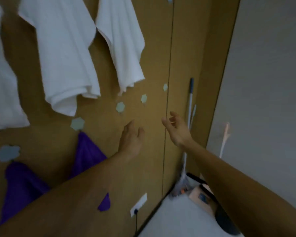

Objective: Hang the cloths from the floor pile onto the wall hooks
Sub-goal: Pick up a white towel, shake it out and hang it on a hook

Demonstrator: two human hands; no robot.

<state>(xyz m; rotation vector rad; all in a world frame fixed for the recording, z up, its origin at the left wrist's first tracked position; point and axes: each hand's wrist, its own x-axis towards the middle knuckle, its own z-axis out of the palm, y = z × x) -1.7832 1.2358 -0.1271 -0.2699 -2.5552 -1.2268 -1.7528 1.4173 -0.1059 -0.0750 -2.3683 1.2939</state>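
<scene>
Your left hand and right hand: grips slack, empty | bare hook at 12 o'clock | risk: your left forearm could brush purple cloth off.

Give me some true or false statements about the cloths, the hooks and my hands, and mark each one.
1. The left hand and the right hand both hold nothing. True.
2. The purple cloths hang higher than the white cloths. False: the purple ones hang lower.
3. Several hooks to the right of the white cloths are bare. True.
4. The right hand grips the pole in the corner. False: the hand is open and grips nothing, and the pole leans in the corner.
</scene>
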